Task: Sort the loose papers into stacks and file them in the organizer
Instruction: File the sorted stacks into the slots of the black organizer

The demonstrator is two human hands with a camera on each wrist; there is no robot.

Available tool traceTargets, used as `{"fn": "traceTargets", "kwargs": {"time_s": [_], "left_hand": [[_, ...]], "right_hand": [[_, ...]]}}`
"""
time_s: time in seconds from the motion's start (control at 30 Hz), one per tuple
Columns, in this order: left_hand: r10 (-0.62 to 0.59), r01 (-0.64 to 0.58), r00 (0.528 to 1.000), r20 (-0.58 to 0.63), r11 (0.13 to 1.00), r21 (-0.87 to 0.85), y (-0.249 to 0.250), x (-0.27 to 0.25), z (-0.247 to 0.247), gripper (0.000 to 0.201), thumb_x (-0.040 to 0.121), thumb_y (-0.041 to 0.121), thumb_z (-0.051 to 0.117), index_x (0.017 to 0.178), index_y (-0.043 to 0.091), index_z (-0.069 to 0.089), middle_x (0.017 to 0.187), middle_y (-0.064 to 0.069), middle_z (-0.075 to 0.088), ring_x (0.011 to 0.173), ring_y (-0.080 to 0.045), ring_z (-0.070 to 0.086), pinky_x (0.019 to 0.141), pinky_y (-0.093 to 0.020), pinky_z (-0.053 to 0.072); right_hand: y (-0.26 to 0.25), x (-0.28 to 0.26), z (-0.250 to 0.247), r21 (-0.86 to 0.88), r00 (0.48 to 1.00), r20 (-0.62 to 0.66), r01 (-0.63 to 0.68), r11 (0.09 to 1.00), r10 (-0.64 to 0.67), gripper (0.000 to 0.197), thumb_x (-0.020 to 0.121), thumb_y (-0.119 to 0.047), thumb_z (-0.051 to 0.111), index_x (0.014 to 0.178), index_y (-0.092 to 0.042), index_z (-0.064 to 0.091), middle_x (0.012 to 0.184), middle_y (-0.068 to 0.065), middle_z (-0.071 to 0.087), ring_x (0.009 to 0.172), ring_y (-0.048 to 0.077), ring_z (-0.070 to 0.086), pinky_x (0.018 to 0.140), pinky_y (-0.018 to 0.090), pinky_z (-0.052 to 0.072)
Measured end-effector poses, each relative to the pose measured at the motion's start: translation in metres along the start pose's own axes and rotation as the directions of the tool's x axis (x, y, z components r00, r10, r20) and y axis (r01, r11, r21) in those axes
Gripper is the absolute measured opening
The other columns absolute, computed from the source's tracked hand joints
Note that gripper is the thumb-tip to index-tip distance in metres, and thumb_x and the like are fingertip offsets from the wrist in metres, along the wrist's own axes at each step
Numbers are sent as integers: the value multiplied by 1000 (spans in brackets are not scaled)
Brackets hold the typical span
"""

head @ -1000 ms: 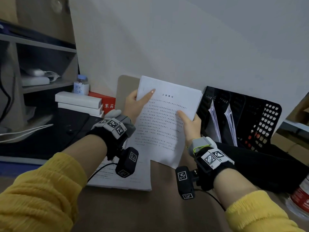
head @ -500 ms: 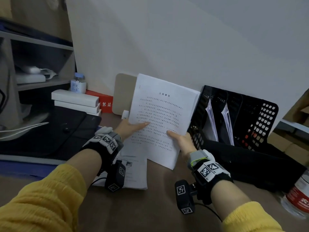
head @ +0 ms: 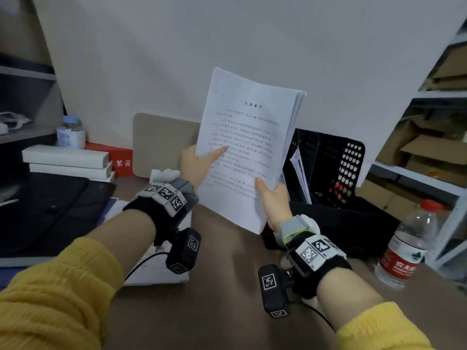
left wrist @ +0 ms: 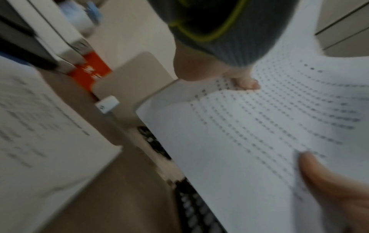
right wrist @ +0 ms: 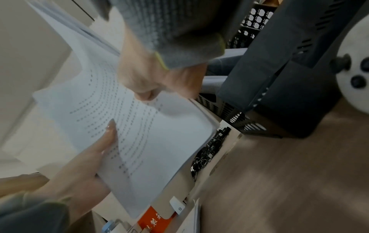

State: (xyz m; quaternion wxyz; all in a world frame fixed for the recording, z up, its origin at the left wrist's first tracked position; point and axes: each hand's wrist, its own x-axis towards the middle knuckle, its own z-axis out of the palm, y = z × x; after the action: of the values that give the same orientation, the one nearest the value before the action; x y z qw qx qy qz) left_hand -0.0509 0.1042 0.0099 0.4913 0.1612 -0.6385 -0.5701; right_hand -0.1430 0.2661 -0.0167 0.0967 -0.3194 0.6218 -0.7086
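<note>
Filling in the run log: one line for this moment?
left hand: grips paper stack | right hand: grips stack's lower edge | stack: lifted off desk | organizer: behind, some papers filed

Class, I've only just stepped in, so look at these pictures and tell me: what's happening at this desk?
A person in yellow sleeves holds a stack of printed papers up off the desk with both hands. The left hand grips its left edge, thumb across the front page, and the right hand grips the lower right corner. A black organizer stands just behind to the right, with papers already in some slots. More loose sheets lie on the desk under the left wrist. The stack is not yet filed.
</note>
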Motion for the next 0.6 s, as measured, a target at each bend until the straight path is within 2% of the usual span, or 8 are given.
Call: {"fn": "traceTargets", "kwargs": {"time_s": [0.1, 0.17, 0.23, 0.33, 0.4, 0.43, 0.53, 0.6], "left_hand": [[191, -184, 980, -51, 976, 112, 13, -4, 33, 74, 61, 55, 84, 122, 24, 55, 119, 11, 64, 111, -7, 62, 96, -39, 52], [294, -254, 954, -66, 902, 348, 19, -10, 51, 99, 61, 62, 80, 142, 24, 37, 146, 0, 42, 136, -17, 39, 112, -37, 33], [353, -310, 936, -12, 839, 447, 25, -21, 69, 102, 69, 59, 76, 150, 22, 27, 156, -5, 26, 145, -20, 23, 116, -38, 23], [424, -453, 885, 194, 880, 145, 40, -46, 101, 78, 84, 48, 68, 148, 27, 30, 148, 15, 39, 138, -1, 33, 115, -28, 29], [422, -436, 836, 351, 899, -43, 51, -65, 124, 70, 90, 41, 62, 149, 25, 27, 146, 24, 37, 135, 11, 31, 113, -16, 26], [395, -397, 817, 420, 914, -88, 56, -73, 134, 73, 92, 42, 58, 152, 24, 20, 153, 19, 30, 139, 8, 24, 116, -19, 20], [366, -328, 753, 546, 929, -171, 72, -91, 165, 75, 95, 46, 48, 154, 23, 8, 161, 8, 11, 148, -3, 5, 123, -32, 7], [358, -270, 731, 581, 933, -236, 82, -98, 180, 76, 94, 51, 47, 154, 23, 9, 162, 7, 10, 149, -5, 2, 123, -35, 4]], "right_hand": [[-8, -6, -18, 7, 992, -119, 46, 999, -45, 27, 96, -24, 55, 119, -11, 57, 115, 5, 66, 110, 25, 63, 98, 43, 50], [-16, -12, -29, 11, 980, -180, 92, 996, -88, 14, 97, -21, 53, 110, -19, 57, 106, -3, 65, 105, 19, 63, 98, 38, 49], [-26, -17, -35, 0, 960, -233, 159, 987, -155, 10, 97, -19, 50, 99, -26, 57, 100, -7, 65, 101, 17, 63, 98, 39, 49], [-37, -26, -48, -43, 908, -319, 272, 961, -271, 20, 99, -19, 47, 113, -22, 59, 104, -13, 62, 106, 12, 60, 100, 33, 46], [-44, -31, -58, -67, 873, -345, 342, 937, -343, 30, 100, -18, 45, 128, -19, 55, 105, -23, 59, 105, -6, 57, 94, 15, 43], [-45, -32, -62, -80, 859, -348, 373, 924, -377, 31, 100, -19, 45, 129, -23, 54, 103, -31, 56, 101, -17, 54, 91, 8, 40], [-53, -37, -71, -116, 842, -330, 412, 904, -426, 35, 99, -21, 47, 118, -50, 51, 102, -40, 58, 106, -17, 54, 96, 18, 42], [-55, -38, -77, -163, 828, -331, 423, 891, -453, 38, 99, -19, 47, 123, -48, 50, 102, -42, 57, 108, -14, 55, 96, 23, 45]]}}
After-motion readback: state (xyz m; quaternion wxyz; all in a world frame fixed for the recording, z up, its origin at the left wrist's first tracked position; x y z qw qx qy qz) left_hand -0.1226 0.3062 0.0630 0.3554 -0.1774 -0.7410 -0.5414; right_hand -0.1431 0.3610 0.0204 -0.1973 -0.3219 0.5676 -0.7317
